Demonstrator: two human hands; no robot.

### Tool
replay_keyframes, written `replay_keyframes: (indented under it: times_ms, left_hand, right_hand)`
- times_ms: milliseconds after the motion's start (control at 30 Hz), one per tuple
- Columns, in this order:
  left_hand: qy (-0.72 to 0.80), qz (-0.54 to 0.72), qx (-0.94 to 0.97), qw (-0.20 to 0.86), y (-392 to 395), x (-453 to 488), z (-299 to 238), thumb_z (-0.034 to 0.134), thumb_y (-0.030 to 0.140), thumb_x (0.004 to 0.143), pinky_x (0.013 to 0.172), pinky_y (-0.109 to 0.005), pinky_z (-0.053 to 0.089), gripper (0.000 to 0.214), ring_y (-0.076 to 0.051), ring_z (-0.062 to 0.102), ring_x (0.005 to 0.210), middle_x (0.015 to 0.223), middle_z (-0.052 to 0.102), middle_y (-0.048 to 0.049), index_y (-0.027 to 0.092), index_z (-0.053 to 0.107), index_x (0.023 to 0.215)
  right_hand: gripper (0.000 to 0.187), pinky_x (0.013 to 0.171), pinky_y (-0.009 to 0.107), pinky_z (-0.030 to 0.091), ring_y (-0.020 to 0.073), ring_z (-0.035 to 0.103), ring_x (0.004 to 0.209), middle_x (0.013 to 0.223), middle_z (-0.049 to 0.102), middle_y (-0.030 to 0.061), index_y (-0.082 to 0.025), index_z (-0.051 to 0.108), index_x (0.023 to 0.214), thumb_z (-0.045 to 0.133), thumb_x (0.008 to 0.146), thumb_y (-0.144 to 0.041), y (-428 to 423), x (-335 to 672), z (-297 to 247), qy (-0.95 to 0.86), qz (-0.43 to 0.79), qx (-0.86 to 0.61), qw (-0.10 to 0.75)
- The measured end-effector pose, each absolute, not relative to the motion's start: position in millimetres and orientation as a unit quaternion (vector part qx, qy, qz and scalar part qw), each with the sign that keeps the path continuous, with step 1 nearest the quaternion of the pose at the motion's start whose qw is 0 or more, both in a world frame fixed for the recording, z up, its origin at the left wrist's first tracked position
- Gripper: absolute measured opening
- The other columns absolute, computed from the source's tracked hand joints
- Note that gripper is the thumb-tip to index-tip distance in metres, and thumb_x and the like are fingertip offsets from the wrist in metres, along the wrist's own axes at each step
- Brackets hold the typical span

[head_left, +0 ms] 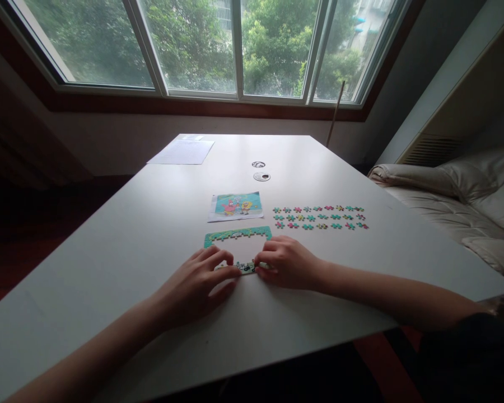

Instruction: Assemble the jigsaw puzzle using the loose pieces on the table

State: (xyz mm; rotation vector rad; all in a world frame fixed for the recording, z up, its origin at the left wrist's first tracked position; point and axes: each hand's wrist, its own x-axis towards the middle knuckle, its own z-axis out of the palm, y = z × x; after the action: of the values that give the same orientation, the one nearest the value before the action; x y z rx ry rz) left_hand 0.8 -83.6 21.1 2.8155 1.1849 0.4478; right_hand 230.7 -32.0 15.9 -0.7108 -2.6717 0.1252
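Note:
A partly built jigsaw frame (237, 235) lies on the white table (151, 224), its green top edge joined and its middle bare. My left hand (199, 285) rests with bent fingers pressing on the frame's lower left edge. My right hand (286, 261) has its fingers curled and pinches the lower right edge of the frame. A row of the frame's bottom pieces (246, 268) shows between the two hands. A cartoon reference picture (236, 205) lies just beyond the frame. Several loose puzzle pieces (319, 217) are laid out in rows to the right.
A sheet of paper (181, 151) lies at the table's far left. Two small round things (261, 170) sit near the table's middle back. A window (235, 45) spans the far wall. A cushioned sofa (457, 196) stands to the right of the table.

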Motion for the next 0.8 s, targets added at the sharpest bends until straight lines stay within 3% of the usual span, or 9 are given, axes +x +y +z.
replay_keyframes:
  times_ms: [233, 467, 633, 800]
  left_hand:
    - [0.423, 0.183, 0.887, -0.009, -66.9, -31.8, 28.7, 0.050, 0.036, 0.089, 0.082, -0.039, 0.047, 0.033, -0.024, 0.052, 0.098, 0.110, 0.056, -0.0101, 0.022, 0.057, 0.118]
    - [0.471, 0.108, 0.875, 0.027, -47.4, -65.8, 22.9, 0.056, 0.056, 0.080, 0.088, -0.042, 0.046, 0.060, -0.030, 0.050, 0.112, 0.126, 0.052, -0.0117, 0.024, 0.048, 0.131]
    - [0.474, 0.057, 0.877, 0.061, -47.9, -65.1, 19.3, 0.054, 0.056, 0.082, 0.096, -0.046, 0.041, 0.065, -0.032, 0.042, 0.124, 0.138, 0.044, -0.0120, 0.024, 0.040, 0.137]
    - [0.469, 0.042, 0.880, 0.061, -49.0, -62.1, 19.9, 0.053, 0.057, 0.082, 0.100, -0.047, 0.037, 0.065, -0.032, 0.038, 0.128, 0.139, 0.045, -0.0118, 0.022, 0.043, 0.136]
  right_hand:
    - [0.018, 0.072, 0.028, 0.047, 0.0153, 0.060, 0.078, 0.095, 0.064, 0.0078, -0.017, 0.068, 0.096, 0.056, 0.085, -0.023, -15.2, 253.9, 29.8, -0.940, 0.101, -0.270, 0.183]
    - [0.039, 0.082, 0.038, 0.049, 0.0232, 0.059, 0.097, 0.110, 0.058, 0.0128, -0.017, 0.058, 0.118, 0.059, 0.084, -0.035, -5.2, 275.3, 14.2, -0.923, 0.089, -0.336, 0.167]
    - [0.040, 0.082, 0.038, 0.049, 0.0228, 0.059, 0.097, 0.110, 0.058, 0.0129, -0.017, 0.059, 0.118, 0.059, 0.083, -0.037, -7.0, 275.5, 9.2, -0.921, 0.114, -0.338, 0.157]
    - [0.041, 0.085, 0.038, 0.048, 0.0221, 0.058, 0.098, 0.109, 0.058, 0.0126, -0.017, 0.058, 0.118, 0.060, 0.083, -0.037, -6.3, 278.0, 6.7, -0.916, 0.133, -0.337, 0.174]
